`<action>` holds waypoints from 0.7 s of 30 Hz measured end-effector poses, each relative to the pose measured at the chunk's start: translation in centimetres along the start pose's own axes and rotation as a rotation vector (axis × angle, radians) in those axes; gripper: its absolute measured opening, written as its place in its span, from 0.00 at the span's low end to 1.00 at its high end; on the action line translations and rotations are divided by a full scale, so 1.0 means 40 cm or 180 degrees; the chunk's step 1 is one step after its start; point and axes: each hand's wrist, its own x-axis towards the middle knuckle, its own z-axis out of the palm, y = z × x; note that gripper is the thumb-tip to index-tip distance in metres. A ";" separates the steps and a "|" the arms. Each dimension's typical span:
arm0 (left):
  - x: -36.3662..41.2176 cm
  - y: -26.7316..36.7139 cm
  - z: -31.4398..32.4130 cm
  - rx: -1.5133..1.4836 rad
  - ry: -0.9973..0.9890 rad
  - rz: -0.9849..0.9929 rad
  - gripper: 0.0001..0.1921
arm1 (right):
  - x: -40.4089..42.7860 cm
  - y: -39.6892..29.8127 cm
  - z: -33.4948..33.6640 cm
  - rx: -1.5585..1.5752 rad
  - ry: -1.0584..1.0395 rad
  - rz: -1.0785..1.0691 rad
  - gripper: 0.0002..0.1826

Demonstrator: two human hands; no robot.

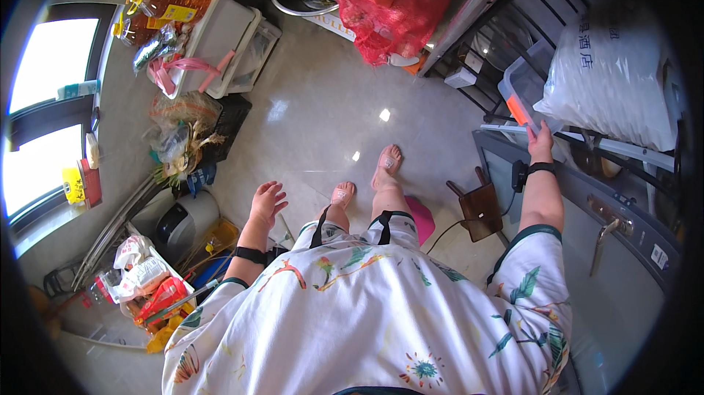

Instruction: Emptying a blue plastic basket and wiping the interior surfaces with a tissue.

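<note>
My right hand (541,141) grips the near end of a clear plastic box (522,84) with an orange patch on its side. The box lies tilted on a black metal rack, beside a large white plastic bag (610,81) printed with characters. My left hand (268,201) hangs over the floor at the left of my body, fingers apart and holding nothing. Both wrists bear black bands. Below my right forearm stands a small brown stool (481,211).
A grey door with a metal handle (603,235) is at my right. Stacked bins with oil bottles (176,2) stand upper left, above a black crate (234,123). Red mesh bags (388,7) are ahead. A white basket (176,274) of bags sits lower left; a pink object (421,219) is near my feet.
</note>
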 end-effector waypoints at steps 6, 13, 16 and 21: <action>0.010 0.008 0.018 0.0352 -0.0260 0.0230 0.16 | -0.115 0.122 -0.122 -0.1064 -0.0010 0.0067 0.25; 0.033 0.008 -0.004 0.0592 -0.1121 0.0413 0.12 | -0.516 0.390 -0.353 -0.3876 -0.0649 -0.1567 0.11; 0.038 0.004 0.012 0.1192 -0.1367 0.0634 0.11 | -0.673 0.555 -0.571 -0.3874 -0.0778 -0.1329 0.13; 0.031 -0.035 -0.027 0.1515 -0.1696 0.0867 0.09 | -1.024 0.791 -0.798 -0.3700 -0.0139 -0.0202 0.17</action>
